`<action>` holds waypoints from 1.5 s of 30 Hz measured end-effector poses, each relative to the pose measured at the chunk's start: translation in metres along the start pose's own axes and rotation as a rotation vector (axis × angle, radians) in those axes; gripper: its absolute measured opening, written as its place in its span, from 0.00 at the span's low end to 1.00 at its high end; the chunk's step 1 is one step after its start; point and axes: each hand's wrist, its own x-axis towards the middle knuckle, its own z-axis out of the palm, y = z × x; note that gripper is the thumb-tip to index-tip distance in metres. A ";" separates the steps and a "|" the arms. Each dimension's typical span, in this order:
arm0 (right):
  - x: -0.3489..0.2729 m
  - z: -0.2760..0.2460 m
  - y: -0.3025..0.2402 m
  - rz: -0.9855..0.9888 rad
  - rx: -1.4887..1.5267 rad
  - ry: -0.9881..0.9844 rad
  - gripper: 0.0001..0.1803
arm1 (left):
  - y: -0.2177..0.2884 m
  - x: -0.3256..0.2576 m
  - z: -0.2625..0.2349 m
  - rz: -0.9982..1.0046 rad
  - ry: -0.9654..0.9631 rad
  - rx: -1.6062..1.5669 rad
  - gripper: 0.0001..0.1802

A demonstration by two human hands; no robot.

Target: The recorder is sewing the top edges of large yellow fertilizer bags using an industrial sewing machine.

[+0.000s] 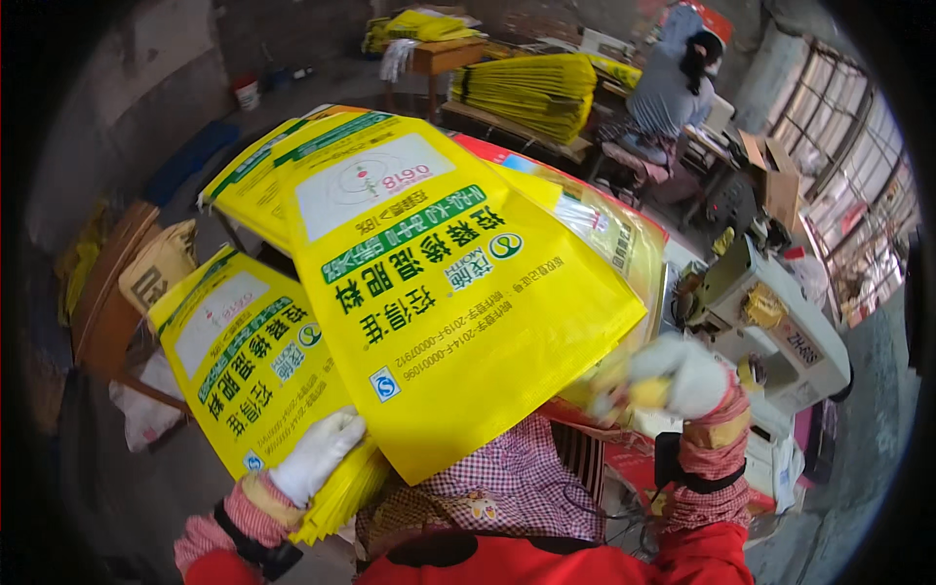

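Yellow bag (444,292) hangs lifted over the lap, pinched at its lower right corner by the gloved right hand (682,375); the left hand (317,453) presses half-closed on the stack of bags (249,361). It looks light, floppy and slick, best gripped at edges

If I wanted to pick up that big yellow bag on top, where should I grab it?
Probably by its right edge, coming from the right. The big yellow bag is flat and floppy and spreads over the lower stack, so a thin edge is easiest to pinch. The right hand is already at that edge, while the left hand rests on the stack.
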 end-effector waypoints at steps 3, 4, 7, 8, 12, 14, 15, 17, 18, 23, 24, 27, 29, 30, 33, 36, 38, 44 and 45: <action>0.033 -0.026 0.024 -0.082 -0.556 0.603 0.20 | -0.002 0.010 0.005 0.022 -0.121 0.067 0.35; 0.043 -0.031 0.046 0.157 -0.742 0.549 0.21 | -0.005 0.013 0.009 0.014 -0.107 0.175 0.35; 0.067 -0.036 0.126 0.474 -0.989 0.216 0.24 | -0.016 0.023 0.021 0.147 -0.005 0.120 0.33; 0.067 -0.030 0.150 0.476 -0.897 0.205 0.24 | -0.018 0.025 0.026 0.219 0.042 0.036 0.32; 0.067 -0.008 0.182 0.449 -0.822 0.321 0.24 | -0.009 0.023 0.030 0.327 0.192 0.071 0.25; 0.083 0.009 0.168 0.572 -0.818 0.365 0.24 | 0.005 0.014 0.015 0.286 0.398 0.264 0.22; 0.096 0.022 0.159 0.566 -0.807 0.409 0.24 | 0.010 0.006 0.006 0.339 0.496 0.367 0.21; 0.130 0.054 0.139 0.468 -0.736 0.395 0.25 | 0.014 -0.018 -0.015 0.483 0.725 0.538 0.19; 0.146 0.069 0.127 0.384 -0.773 0.348 0.26 | 0.010 -0.032 -0.021 0.422 0.764 0.479 0.18; 0.222 0.165 0.098 0.214 -1.042 0.056 0.28 | -0.068 -0.103 -0.026 0.340 1.046 0.065 0.12; 0.231 0.187 0.101 0.225 -1.193 -0.006 0.25 | -0.089 -0.111 -0.024 0.325 1.100 0.031 0.12; 0.241 0.233 0.124 0.358 -1.153 -0.145 0.18 | -0.150 -0.124 -0.014 0.085 1.150 0.155 0.13; 0.239 0.245 0.146 0.440 -1.153 -0.240 0.20 | -0.181 -0.121 -0.008 0.044 1.141 0.539 0.14; 0.236 0.246 0.155 0.416 -1.143 -0.245 0.20 | -0.191 -0.116 -0.008 -0.050 1.118 0.697 0.14; 0.232 0.240 0.174 0.456 -1.106 -0.216 0.20 | -0.203 -0.093 -0.009 0.104 1.246 0.977 0.14; 0.224 0.230 0.177 0.421 -1.053 -0.121 0.19 | -0.187 -0.078 -0.016 0.148 1.207 0.581 0.14; 0.213 0.226 0.175 0.287 -1.095 -0.048 0.20 | -0.168 -0.078 -0.020 -0.104 1.084 0.580 0.15; 0.156 0.219 0.168 0.278 -0.982 0.052 0.18 | -0.115 -0.087 -0.035 -0.332 0.931 1.448 0.29; 0.147 0.216 0.166 0.259 -0.947 0.101 0.19 | -0.106 -0.082 -0.037 -0.222 0.923 1.637 0.32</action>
